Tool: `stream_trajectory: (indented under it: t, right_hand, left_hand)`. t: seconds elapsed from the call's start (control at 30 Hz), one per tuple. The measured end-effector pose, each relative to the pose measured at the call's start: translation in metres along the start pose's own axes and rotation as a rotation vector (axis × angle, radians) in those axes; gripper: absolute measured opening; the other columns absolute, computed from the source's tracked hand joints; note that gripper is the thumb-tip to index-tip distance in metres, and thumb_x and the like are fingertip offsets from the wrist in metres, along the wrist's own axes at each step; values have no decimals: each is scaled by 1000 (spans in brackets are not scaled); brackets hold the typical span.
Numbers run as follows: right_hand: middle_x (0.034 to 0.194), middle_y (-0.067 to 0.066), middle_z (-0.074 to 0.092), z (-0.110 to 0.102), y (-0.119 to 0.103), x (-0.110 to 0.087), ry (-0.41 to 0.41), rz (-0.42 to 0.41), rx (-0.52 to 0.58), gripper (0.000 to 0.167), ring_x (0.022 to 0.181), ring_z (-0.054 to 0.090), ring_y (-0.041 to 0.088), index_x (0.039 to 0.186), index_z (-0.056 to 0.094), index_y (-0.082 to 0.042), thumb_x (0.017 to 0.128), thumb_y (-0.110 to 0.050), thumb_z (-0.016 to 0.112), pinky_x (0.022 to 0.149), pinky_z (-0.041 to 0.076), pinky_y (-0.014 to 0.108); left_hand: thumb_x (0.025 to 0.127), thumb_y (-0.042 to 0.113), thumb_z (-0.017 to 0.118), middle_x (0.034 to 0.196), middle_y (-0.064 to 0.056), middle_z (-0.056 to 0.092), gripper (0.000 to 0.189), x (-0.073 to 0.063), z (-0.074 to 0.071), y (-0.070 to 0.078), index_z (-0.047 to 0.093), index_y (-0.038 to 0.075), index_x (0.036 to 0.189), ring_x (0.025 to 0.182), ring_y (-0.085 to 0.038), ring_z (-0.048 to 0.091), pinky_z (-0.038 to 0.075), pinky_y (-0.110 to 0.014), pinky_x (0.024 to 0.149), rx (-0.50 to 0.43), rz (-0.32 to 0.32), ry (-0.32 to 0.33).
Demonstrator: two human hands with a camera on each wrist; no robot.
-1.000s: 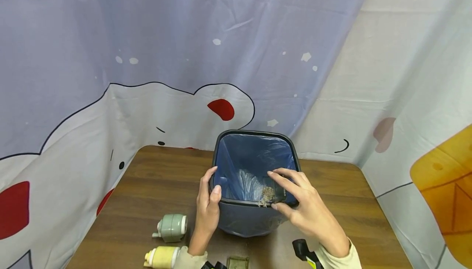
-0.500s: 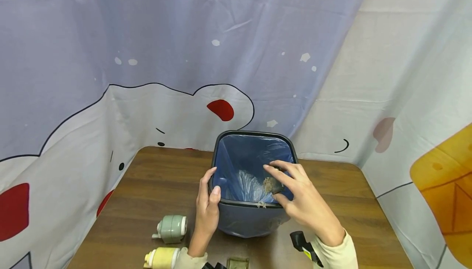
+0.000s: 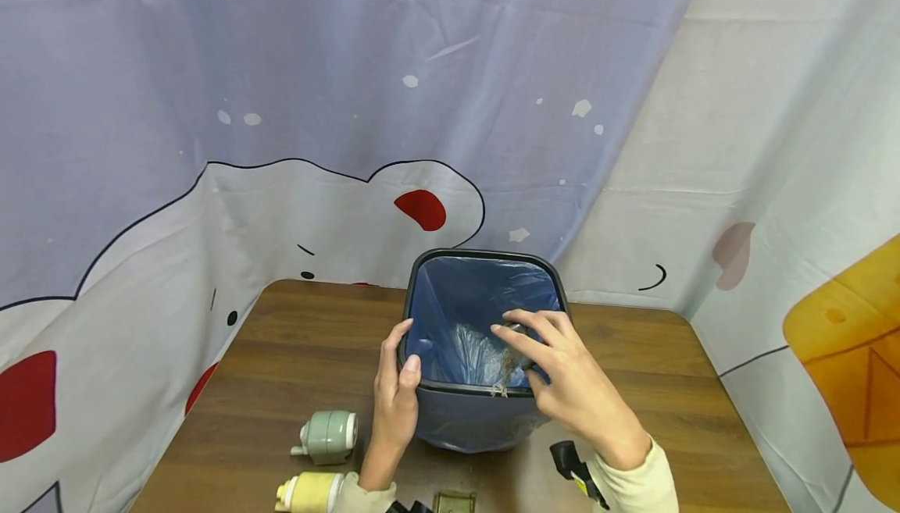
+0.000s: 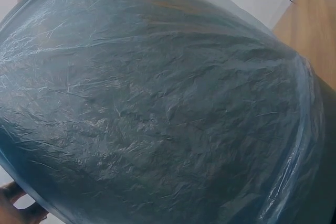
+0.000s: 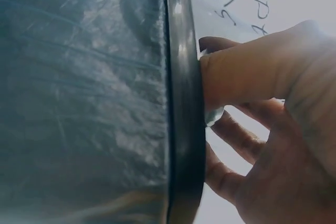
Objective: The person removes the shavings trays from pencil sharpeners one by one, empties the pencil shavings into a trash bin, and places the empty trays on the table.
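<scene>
A trash bin point(image 3: 474, 419) with a dark rim and a bluish plastic liner point(image 3: 457, 294) stands on the wooden table. My left hand point(image 3: 396, 404) grips its near left corner, thumb and fingers at the rim. Over the opening, my right hand point(image 3: 569, 376) pinches a small clear container point(image 5: 214, 116) between thumb and fingers; most of it is hidden behind them. Brownish dry shavings point(image 3: 509, 363) hang below the container, inside the bin's near side. A little clump of shavings point(image 3: 498, 390) clings to the front rim.
Left of the bin, a green rounded object with a white end point(image 3: 328, 437) lies on the table point(image 3: 316, 341). Close by is a similar yellow one point(image 3: 312, 491), beside the left sleeve. A small olive-coloured item point(image 3: 454, 502) shows at the bottom edge. A printed curtain point(image 3: 351, 68) hangs behind.
My right hand has moved slightly left and tipped the clear container, which now shows less behind the fingers. Shavings have shifted downward toward the bin. My left hand stays put.
</scene>
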State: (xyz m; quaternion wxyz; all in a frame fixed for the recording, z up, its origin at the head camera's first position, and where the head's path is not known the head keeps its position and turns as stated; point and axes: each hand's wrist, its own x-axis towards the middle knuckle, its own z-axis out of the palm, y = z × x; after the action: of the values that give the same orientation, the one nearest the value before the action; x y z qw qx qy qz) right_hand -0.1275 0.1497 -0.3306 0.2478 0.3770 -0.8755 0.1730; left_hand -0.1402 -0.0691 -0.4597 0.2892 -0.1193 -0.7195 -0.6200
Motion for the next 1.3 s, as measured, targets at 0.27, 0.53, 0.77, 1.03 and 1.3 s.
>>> stream_trajectory:
  t: [0.27, 0.53, 0.77, 1.03, 1.3]
  right_hand:
    - [128, 4, 50, -3, -2, 0, -12, 15, -2, 65, 110, 42, 26, 123, 59, -16, 64, 13, 58, 92, 35, 38]
    - [129, 3, 49, -5, -1, -4, -1, 62, 19, 67, 112, 40, 25, 125, 56, -15, 64, 12, 59, 93, 35, 37]
    - [129, 3, 49, -8, -3, -9, 35, 144, 31, 70, 115, 42, 22, 131, 51, -19, 67, -2, 73, 89, 40, 37]
    - [126, 4, 51, -6, 0, -18, 146, 251, 125, 69, 109, 48, 19, 130, 51, -14, 67, -11, 79, 88, 39, 32]
    - [119, 4, 55, 0, 1, -25, 260, 273, 124, 70, 76, 55, 10, 127, 52, -11, 63, -10, 81, 68, 44, 19]
  left_hand:
    - [91, 19, 41, 84, 0, 37, 45, 0, 1, -1, 40, 20, 136, 54, -6, 33, 34, -23, 51, 4, 0, 3]
    - [91, 19, 41, 83, 0, 37, 46, -1, 2, -1, 40, 20, 136, 54, -5, 32, 33, -23, 50, 4, -1, 2]
    - [91, 18, 41, 77, 1, 36, 46, 0, 1, 1, 40, 20, 137, 52, -4, 31, 32, -23, 48, -3, 7, 5]
    - [89, 12, 41, 76, 3, 36, 47, 1, 2, -1, 40, 12, 135, 54, -1, 31, 32, -23, 49, 4, 22, 17]
    - [90, 15, 42, 79, 2, 37, 47, -1, 1, -1, 40, 18, 136, 54, -3, 32, 33, -23, 50, -3, 7, 13]
